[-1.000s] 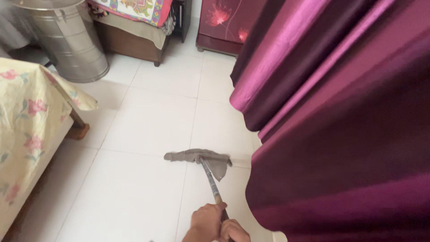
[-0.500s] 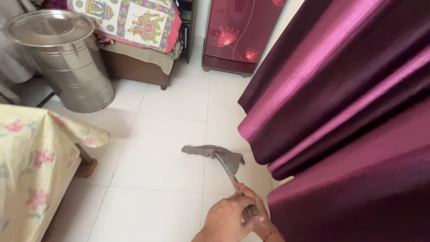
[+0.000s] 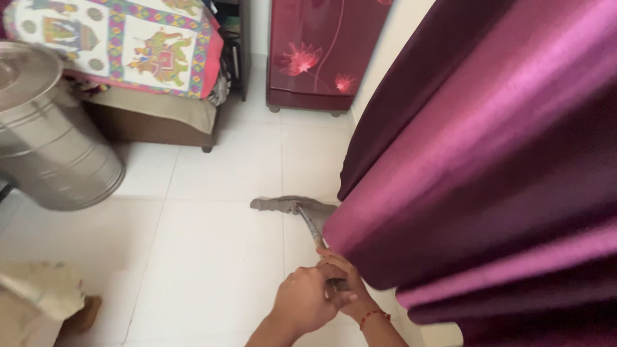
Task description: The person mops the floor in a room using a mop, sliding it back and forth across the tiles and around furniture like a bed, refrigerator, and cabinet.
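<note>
Both of my hands grip the thin handle of a floor mop [image 3: 312, 232]. My left hand [image 3: 307, 301] wraps the handle from the left. My right hand [image 3: 350, 290], with a red thread at the wrist, holds it from the right, partly hidden behind the left hand and the curtain. The mop's grey cloth head [image 3: 289, 205] lies flat on the white tiled floor [image 3: 212, 257], its right end tucked under the hem of a purple satin curtain [image 3: 488, 167].
A large steel drum [image 3: 45, 135] stands at the left. Behind it is a low bed with a patterned cover [image 3: 122, 45]. A maroon flowered cabinet [image 3: 318, 51] stands at the back. A floral bedsheet corner [image 3: 38, 289] hangs at lower left.
The view has swung left and forward. The mop head has slid toward the curtain's hem, and my hands have come further into view on the handle.
</note>
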